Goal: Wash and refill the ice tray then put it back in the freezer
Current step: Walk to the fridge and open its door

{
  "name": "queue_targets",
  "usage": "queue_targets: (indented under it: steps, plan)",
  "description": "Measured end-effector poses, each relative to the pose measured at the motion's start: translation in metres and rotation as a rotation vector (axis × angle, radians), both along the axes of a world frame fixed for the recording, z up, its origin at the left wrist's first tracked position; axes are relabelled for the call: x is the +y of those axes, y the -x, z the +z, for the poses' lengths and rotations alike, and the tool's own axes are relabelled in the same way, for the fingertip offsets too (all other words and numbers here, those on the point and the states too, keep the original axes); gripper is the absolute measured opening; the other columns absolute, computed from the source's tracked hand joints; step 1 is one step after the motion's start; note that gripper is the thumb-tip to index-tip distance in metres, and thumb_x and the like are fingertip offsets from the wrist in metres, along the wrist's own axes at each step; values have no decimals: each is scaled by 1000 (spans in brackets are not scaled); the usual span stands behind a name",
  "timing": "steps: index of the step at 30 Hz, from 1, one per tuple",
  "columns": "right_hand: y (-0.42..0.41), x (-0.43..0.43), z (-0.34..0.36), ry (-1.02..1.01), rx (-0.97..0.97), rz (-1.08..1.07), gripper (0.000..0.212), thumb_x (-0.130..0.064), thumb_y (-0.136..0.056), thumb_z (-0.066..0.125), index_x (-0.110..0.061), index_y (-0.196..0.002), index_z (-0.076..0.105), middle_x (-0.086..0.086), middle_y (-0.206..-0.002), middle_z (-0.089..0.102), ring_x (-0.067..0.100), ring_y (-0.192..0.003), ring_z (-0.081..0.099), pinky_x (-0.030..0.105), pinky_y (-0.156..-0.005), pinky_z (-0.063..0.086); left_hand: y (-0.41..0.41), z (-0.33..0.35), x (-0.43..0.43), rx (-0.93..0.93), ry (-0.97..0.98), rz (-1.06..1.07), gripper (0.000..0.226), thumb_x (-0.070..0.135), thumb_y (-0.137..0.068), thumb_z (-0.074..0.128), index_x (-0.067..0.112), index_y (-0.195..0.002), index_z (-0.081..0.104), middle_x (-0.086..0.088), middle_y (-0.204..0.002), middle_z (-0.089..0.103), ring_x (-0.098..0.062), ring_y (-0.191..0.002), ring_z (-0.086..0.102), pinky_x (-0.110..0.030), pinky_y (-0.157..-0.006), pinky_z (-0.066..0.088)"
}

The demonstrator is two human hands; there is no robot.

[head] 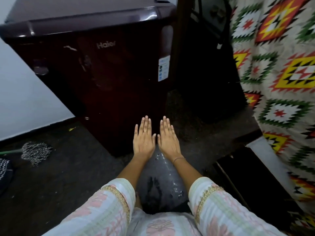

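- Left hand (144,138): lower centre of frame, palm down, fingers straight and together, flat open, nothing in its grip. Ring on one finger.
- Right hand (167,138): just beside the left, same pose, flat open, nothing held. Thumbs nearly touching. Bracelet (179,160) at the wrist.
- Both hands held out in the air in front of the fridge (105,74), apart from it as far as I can tell.
- Fridge: dark maroon, single door, "Haier" badge on the upper front, fills upper left to centre of frame. Door shut. Sticker strip (164,68) on the door's right side.
- Ice tray: not visible anywhere in frame; cannot tell where it is.
- Sleeves (109,206): pale with pink floral print and gold trim at the cuffs, coming in from the bottom edge.
- Floor (59,176): dark. Under the forearms a grey, shiny, wet-looking patch (160,181) with droplets on it.
- Mop head (35,152): black-and-white strands, on the floor at left, green handle running out at the left edge.
- White wall (22,99): left edge, meets the floor beside the fridge.
- Patterned cloth (279,68): right side, top to bottom, white ground with red, yellow and green diamond motifs.
- Dark wooden furniture (204,48): between fridge and cloth, upper centre; detail too dark to read.
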State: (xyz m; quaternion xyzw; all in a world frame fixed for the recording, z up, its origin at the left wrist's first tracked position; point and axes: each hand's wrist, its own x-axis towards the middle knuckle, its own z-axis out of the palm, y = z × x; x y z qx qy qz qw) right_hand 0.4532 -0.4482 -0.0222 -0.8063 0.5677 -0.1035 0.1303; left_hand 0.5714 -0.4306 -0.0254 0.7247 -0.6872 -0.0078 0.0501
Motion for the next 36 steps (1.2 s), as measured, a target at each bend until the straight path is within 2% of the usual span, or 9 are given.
queue_targets:
  steps: [3, 9, 15, 19, 23, 29, 32, 34, 36]
  plan:
    - [-33, -9, -3, 3, 10, 37, 65, -38, -91, -2, -6, -148, -4, 8, -155, -16, 16, -144, -16, 28, -116, -12, -29, -1, -7, 5, 8, 53, 66, 42, -92, -5, 6, -148, -10, -8, -156, -16, -17, -145, -15, -38, -118, -7]
    - [-84, -21, -7, 19, 17, 99, 62, -37, -91, -1, -7, -145, -9, 7, -154, -17, 17, -144, -14, 30, -117, -8, -81, -4, -13, 25, 23, 138, 64, 40, -97, 9, 6, -149, -4, -9, -158, -9, -18, -145, -10, -38, -118, -4]
    - [-137, -31, -5, -2, -3, 163, 63, -38, -90, -5, -8, -145, -11, 7, -153, -20, 16, -144, -16, 30, -118, -8, -136, -6, -10, 49, 61, 259, 65, 40, -95, 5, 5, -149, -1, -9, -158, -6, -18, -146, -5, -40, -119, 2]
    - [-173, -34, 0, -10, -41, 226, 56, -29, -102, 17, -6, -147, -9, 6, -152, -22, 15, -142, -18, 28, -117, -10, -173, -2, -8, 83, 60, 360, 67, 42, -93, 2, 5, -148, -2, -10, -157, -7, -19, -146, -6, -39, -119, 2]
    - [-213, -38, 8, -18, -97, 286, 58, -27, -103, 22, -5, -147, -7, 10, -156, -15, 13, -141, -19, 26, -116, -10, -202, 7, -7, 118, 92, 462, 68, 41, -94, 6, -1, -148, 0, -17, -157, -3, -23, -146, -5, -39, -119, 2]
    - [-271, -47, 32, -108, -298, 358, 58, -28, -104, 26, -6, -149, -2, 7, -158, -11, 9, -143, -14, 25, -118, -6, -238, 32, -19, 341, 245, 537, 65, 35, -100, 22, -4, -146, -3, -22, -156, -3, -25, -146, -7, -39, -120, 1]
    - [-296, -53, 38, -175, -355, 363, 66, -22, -101, 37, -8, -150, -5, 3, -158, -14, 10, -144, -13, 25, -119, -4, -252, 57, -34, 530, 386, 541, 63, 33, -101, 26, 0, -148, -2, -17, -158, 1, -22, -147, 0, -35, -120, 4]
    - [-311, -55, 42, -176, -454, 364, 63, -19, -100, 41, -4, -150, 7, 8, -159, 2, 14, -147, 1, 25, -120, 7, -256, 79, -45, 698, 477, 541, 62, 36, -102, 25, 6, -150, 1, -11, -158, 8, -19, -146, 10, -26, -116, 10]
    - [-322, -55, 49, -277, -679, 286, 48, -21, -102, 36, -6, -146, 28, 9, -152, 31, 17, -141, 29, 12, -108, 29, -258, 96, -55, 830, 539, 580, 57, 36, -102, 25, 10, -151, 9, -9, -155, 23, -18, -141, 25, -17, -106, 16]
